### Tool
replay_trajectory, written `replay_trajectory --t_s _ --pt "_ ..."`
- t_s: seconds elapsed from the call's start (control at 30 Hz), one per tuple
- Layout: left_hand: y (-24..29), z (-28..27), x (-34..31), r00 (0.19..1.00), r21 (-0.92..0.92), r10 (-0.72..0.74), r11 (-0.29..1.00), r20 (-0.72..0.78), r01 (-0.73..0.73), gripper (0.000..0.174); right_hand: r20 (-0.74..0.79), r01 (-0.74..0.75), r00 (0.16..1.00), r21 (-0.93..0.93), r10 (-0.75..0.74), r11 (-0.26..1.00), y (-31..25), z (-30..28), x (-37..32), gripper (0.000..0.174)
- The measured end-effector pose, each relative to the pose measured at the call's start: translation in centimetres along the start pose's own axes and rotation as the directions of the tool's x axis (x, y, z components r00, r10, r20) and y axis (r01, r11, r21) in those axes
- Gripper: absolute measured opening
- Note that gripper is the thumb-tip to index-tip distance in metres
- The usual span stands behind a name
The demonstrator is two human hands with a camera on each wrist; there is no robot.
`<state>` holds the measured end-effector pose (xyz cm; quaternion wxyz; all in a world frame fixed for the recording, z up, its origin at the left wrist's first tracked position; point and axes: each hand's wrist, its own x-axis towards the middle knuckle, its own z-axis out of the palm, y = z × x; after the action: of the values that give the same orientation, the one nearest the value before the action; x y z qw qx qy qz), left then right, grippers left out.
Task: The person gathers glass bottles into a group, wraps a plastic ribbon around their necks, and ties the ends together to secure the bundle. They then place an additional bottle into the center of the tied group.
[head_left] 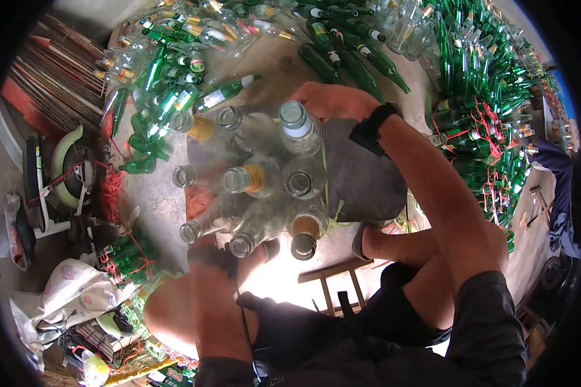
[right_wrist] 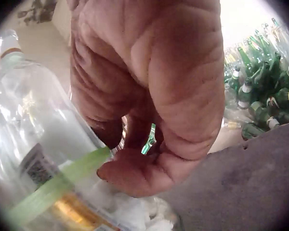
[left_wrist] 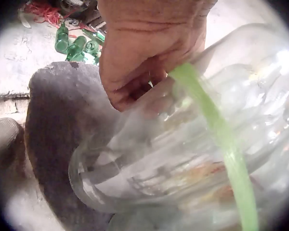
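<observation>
A bundle of several clear glass bottles (head_left: 245,180) stands between my two hands, mouths toward the head camera. A light green plastic strap (left_wrist: 216,125) runs round the bottles. My left hand (left_wrist: 154,53) grips the strap at the bundle's side, fingers curled in against the glass; the bottles mostly hide it in the head view. On the far side, my right hand (head_left: 336,101) holds the strap (right_wrist: 62,185), its fingertips curled at the band. Bottle bases tilt close over a dark grey slab (head_left: 368,174) in the left wrist view. One bottle carries a printed label (right_wrist: 41,166).
Loose green bottles (head_left: 355,61) lie on the floor ahead. Piles of green and clear bottles (head_left: 484,71) rise at the right, some tied with red string (head_left: 490,138). At left are stacked rods (head_left: 58,58), a wheel (head_left: 74,171) and a white sack (head_left: 71,287). A wooden stool (head_left: 336,284) stands below me.
</observation>
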<state>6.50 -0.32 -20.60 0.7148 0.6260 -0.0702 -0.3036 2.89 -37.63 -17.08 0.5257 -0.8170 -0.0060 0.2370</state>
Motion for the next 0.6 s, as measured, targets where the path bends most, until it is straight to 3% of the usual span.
replay_trajectory --t_s 0.07,0.2,0.23,0.27,0.3,0.37,0.4,0.47,0.6 --pt "-1.4 -1.6 0.5 0.996 0.064 0.081 0.994 0.039 -0.083 0.048 -0.053 -0.026 0.998 0.029 0.028 0.999 0.7 0.4 -0.4 0.025" --pt "-3.7 -4.6 0.9 0.944 0.194 0.301 0.926 0.132 -0.323 0.048 -0.161 0.043 0.987 0.145 -0.019 0.989 1.2 2.3 -4.0 0.03" --pt "-2.2 -4.8 0.2 0.997 0.146 0.053 0.987 0.052 -0.06 0.046 -0.225 0.012 0.972 0.317 0.063 0.948 0.9 3.0 -5.3 0.03" --pt "-1.5 -4.4 -0.2 0.997 0.149 0.055 0.987 0.053 -0.063 0.046 -0.27 -0.005 0.951 0.48 0.153 0.877 0.7 3.6 -6.4 0.031" --pt "-1.1 -3.8 -0.6 0.999 -0.023 -0.006 1.0 0.048 0.007 0.042 -0.272 -0.002 0.95 0.481 0.151 0.877 1.0 4.3 -7.3 0.031" --pt "-0.6 -2.8 -1.5 0.993 -0.324 -0.118 0.939 0.012 0.115 0.038 -0.312 0.107 0.94 0.651 0.137 0.752 1.5 5.7 -8.7 0.036" --pt "-0.8 -3.1 -1.6 0.993 -0.323 -0.117 0.94 0.012 0.115 0.038 -0.313 0.108 0.94 0.65 0.136 0.752 1.1 6.4 -9.3 0.036" --pt "-1.2 -3.6 -1.8 0.999 0.04 -0.041 0.998 0.02 0.04 0.038 -0.338 0.13 0.931 0.659 0.137 0.741 0.1 7.5 -10.2 0.043" --pt "-1.2 -3.0 -2.8 0.998 -0.127 -0.055 0.99 -0.005 0.054 0.043 -0.39 0.17 0.911 0.656 0.137 0.735 0.4 8.9 -9.6 0.044"
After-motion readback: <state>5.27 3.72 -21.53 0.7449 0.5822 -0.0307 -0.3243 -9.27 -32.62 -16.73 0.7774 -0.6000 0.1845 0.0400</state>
